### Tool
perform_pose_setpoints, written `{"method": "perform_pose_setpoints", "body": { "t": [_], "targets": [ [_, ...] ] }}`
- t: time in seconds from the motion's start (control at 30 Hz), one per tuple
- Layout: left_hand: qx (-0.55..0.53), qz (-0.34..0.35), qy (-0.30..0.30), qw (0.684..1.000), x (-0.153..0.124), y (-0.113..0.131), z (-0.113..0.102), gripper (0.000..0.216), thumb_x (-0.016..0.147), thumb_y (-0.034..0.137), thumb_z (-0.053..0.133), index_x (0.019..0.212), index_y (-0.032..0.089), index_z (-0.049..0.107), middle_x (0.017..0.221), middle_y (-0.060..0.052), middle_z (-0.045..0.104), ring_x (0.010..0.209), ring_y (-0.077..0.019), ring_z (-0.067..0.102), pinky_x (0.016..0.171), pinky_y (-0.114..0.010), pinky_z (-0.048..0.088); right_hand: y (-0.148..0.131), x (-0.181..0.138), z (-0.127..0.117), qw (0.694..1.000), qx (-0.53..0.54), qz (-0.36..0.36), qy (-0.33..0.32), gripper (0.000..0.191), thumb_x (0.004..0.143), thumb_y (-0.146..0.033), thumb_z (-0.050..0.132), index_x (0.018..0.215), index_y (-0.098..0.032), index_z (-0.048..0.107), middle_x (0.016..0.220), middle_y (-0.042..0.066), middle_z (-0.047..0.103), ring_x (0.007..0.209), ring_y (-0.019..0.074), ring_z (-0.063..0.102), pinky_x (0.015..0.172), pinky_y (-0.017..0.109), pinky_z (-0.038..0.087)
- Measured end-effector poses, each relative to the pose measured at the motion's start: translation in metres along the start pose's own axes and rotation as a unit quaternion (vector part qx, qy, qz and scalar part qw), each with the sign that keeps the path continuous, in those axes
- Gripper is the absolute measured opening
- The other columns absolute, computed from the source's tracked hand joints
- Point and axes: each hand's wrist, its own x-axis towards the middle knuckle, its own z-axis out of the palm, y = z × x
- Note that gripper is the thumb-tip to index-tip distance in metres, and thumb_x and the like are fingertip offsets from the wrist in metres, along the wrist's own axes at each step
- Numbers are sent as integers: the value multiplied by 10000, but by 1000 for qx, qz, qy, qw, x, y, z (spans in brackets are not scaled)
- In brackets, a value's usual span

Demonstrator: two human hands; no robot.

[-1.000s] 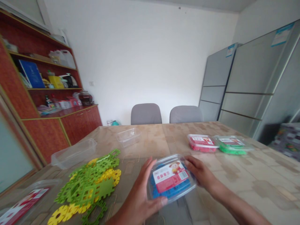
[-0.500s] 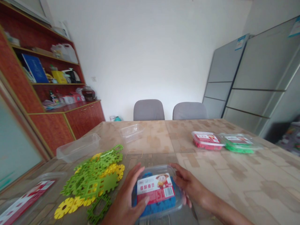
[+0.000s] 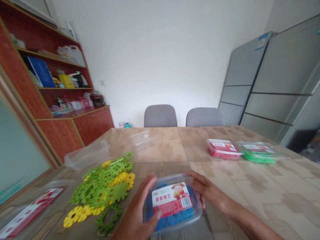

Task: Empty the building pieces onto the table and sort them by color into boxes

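Observation:
A clear plastic box (image 3: 172,203) with blue pieces inside and a red-and-white label on its lid is between my hands near the table's front edge. My left hand (image 3: 141,210) grips its left side, the thumb lying over the lid. On the right side, my right hand (image 3: 201,186) holds the box's edge with curled fingers, partly hidden behind it. Left of the box lies a loose pile of green toothed plastic pieces (image 3: 105,186), mixed with yellow notched discs (image 3: 73,216).
Two open clear containers (image 3: 87,155) (image 3: 142,140) stand beyond the pile. A labelled lid (image 3: 35,210) lies at the left. Closed boxes of red pieces (image 3: 223,149) and green pieces (image 3: 258,153) sit at the right. Two grey chairs (image 3: 160,116) (image 3: 204,117) are behind the table (image 3: 170,146).
The view has shifted slightly, so everything sits a little further right in the picture. My hands keep their hold on the box, which appears slightly more tilted.

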Motion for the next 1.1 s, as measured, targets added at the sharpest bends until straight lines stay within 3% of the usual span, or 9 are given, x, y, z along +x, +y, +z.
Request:
{"method": "perform_pose_setpoints", "body": {
  "t": [0.17,0.3,0.53,0.77,0.9,1.1],
  "targets": [
    [33,24,5,999,-1,4,0,681,806,177,534,1425,285,271,1509,-73,329,1358,-272,359,1100,-466,339,3,6,-3,999,-10,-46,24,597,755,-719,537,993,-180,633,556,-47,523,446,100,488,393,188,369],
    [57,52,8,997,-2,5,1,747,778,146,557,1435,315,245,1523,-52,309,1362,-269,354,1105,-437,342,2,7,-2,996,-6,-79,30,554,752,-721,546,810,-177,627,552,-50,488,460,89,434,408,187,337],
    [65,59,-1,996,-2,12,-2,777,756,115,547,1439,323,240,1528,-37,304,1362,-260,356,1109,-413,338,-2,6,3,993,28,-112,23,502,778,-663,570,769,-162,595,638,-20,541,549,113,469,518,225,376],
    [30,30,-33,999,-3,-2,8,754,765,186,523,1451,309,236,1495,-30,365,1317,-239,429,1090,-398,368,7,10,-2,990,-84,-110,31,548,791,-698,477,634,-175,517,592,-21,465,564,135,433,524,249,349],
    [85,11,-76,993,3,-3,5,722,797,221,512,1466,274,245,1525,-58,308,1367,-271,345,1109,-459,318,14,14,-1,970,-172,-147,89,533,839,-648,410,592,-182,487,615,-8,464,599,153,454,557,263,364],
    [221,17,-121,968,28,30,-7,637,813,268,545,1425,190,387,1529,-116,278,1400,-356,235,1110,-611,195,19,20,5,953,-217,-160,138,486,877,-564,382,566,-192,419,605,-22,439,575,137,440,538,253,320]
  ]
}}
